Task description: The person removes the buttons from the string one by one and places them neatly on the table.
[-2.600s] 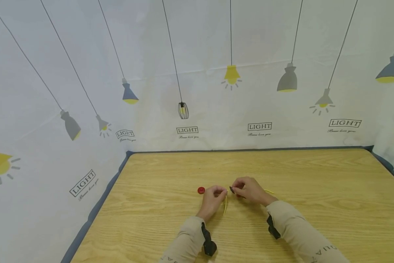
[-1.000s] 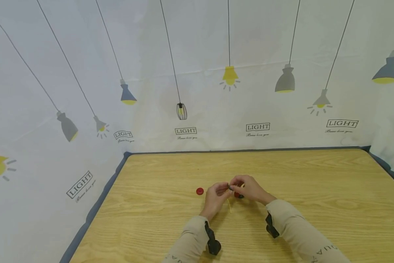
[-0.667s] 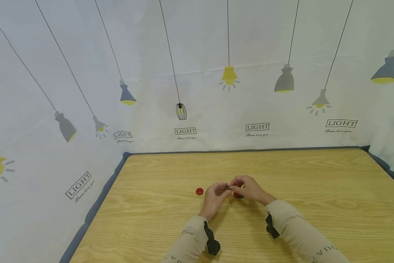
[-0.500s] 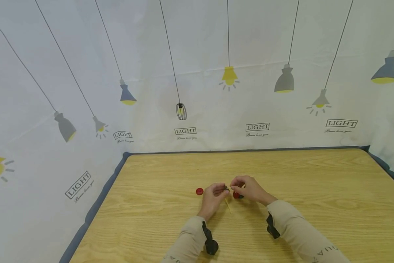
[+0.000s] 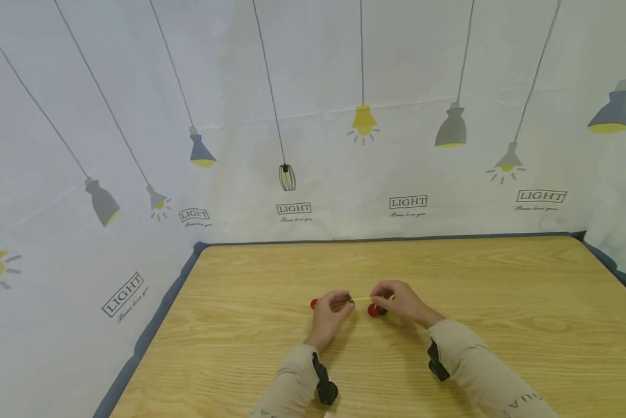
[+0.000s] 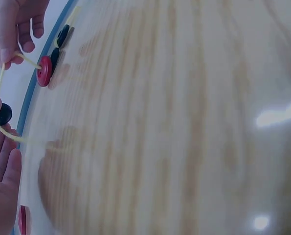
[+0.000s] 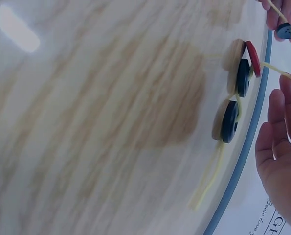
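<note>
In the head view, my left hand (image 5: 327,318) pinches a black button (image 5: 350,298) between thumb and fingertips. A yellow string (image 5: 362,299) passes through that button and stretches to my right hand (image 5: 406,304), whose thumb and index finger pinch it. From the right fingertips the string runs down to a threaded red button (image 6: 44,71). Beyond it, a black button (image 7: 243,77) and a second black button (image 7: 230,121) are on the same string, standing on edge at the table. A loose red button (image 5: 313,303) lies just behind the left hand, partly hidden by it.
The wooden table (image 5: 449,273) has a dark blue edge along its back and sides. Behind stands a pale cloth backdrop (image 5: 334,151) printed with lamps. A black wrist camera (image 5: 326,389) sits on the left sleeve, another (image 5: 438,366) on the right.
The right hand has let go of the black button and now pinches the string. The hands have moved apart, drawing the string taut between them. The left hand now partly covers the loose red button.
</note>
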Demonstrator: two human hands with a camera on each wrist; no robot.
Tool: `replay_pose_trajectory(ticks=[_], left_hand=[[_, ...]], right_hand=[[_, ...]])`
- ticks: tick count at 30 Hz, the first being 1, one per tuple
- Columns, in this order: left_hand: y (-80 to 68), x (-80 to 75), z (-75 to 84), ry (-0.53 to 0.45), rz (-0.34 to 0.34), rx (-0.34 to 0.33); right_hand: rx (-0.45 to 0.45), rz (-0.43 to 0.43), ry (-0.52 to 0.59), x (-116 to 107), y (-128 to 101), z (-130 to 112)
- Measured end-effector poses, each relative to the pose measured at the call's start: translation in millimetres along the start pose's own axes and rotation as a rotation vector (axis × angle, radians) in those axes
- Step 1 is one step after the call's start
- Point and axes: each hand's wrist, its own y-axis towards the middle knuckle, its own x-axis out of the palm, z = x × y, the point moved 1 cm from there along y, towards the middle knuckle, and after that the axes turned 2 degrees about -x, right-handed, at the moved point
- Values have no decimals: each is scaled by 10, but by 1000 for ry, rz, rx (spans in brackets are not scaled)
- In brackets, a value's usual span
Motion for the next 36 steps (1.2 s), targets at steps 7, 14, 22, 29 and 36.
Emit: replay_pose_trajectory(ticks=[7, 14, 22, 29, 36], left_hand=[[82, -78, -252, 41, -1, -5], [134, -220, -363, 121, -48, 0], [156, -373, -302, 199, -31, 4], [162, -439, -315, 230, -30, 17], [144, -512, -332, 261, -55, 20]], right_hand=[[-32, 2, -19, -18, -22, 9], [-31, -7, -26, -35, -46, -1], [-29, -16, -13, -43, -62, -16], [-32, -13, -10, -45, -77, 27], [-54, -7, -5, -36, -69, 55]])
